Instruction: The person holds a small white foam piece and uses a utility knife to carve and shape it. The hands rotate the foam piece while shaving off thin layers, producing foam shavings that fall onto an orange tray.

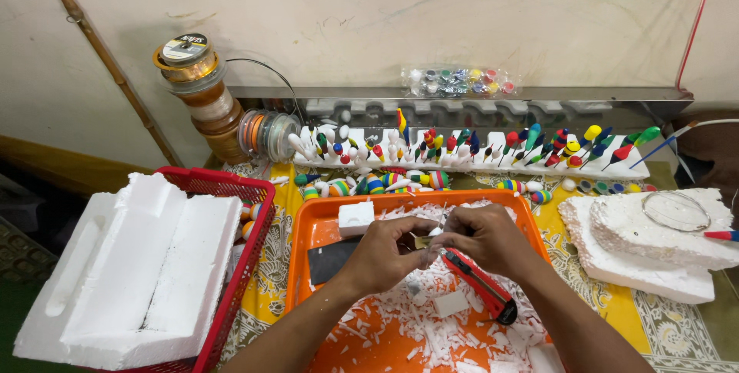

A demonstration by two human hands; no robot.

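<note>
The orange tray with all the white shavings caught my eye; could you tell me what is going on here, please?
A person works over the orange tray, which is littered with white foam shavings. The left hand and right hand meet over a small piece pinched between the fingers; the right hand also holds a red utility knife. A white foam block sits in the tray's corner. Behind it, painted floats stand in a white foam rack, and a red basket holds large foam slabs.
</note>
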